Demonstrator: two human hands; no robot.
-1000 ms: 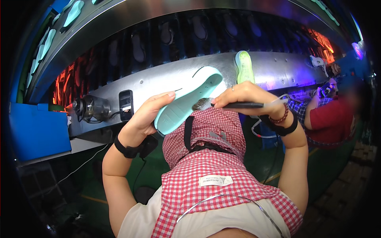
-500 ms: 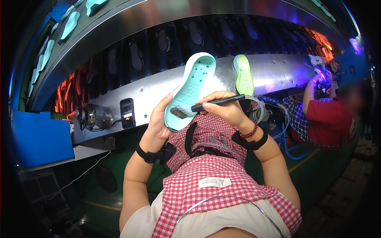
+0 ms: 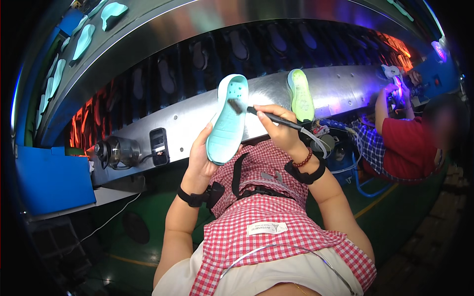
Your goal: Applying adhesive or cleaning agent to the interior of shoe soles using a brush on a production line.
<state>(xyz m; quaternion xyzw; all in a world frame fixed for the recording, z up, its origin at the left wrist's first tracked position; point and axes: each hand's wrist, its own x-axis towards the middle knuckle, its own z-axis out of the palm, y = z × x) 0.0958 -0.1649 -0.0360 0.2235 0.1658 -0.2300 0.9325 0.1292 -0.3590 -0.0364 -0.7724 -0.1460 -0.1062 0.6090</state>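
Brushing step, it seems: left hand (image 3: 201, 165) cupping the teal sole (image 3: 228, 118) from below, right hand (image 3: 277, 127) pinching the brush (image 3: 269, 116) with bristles on the sole's top end, next probably steady strokes down toward the left grip.

Your left hand (image 3: 202, 163) grips a mint-green shoe sole (image 3: 228, 121) of smooth, matt foam or rubber. Just right of the sole, your right hand (image 3: 276, 126) holds a black plastic-handled brush (image 3: 266, 116) with dark bristles. Behind the sole runs a brushed, shiny metal conveyor housing (image 3: 187, 121). Below the sole, your checked apron (image 3: 266, 217) is woven cloth.
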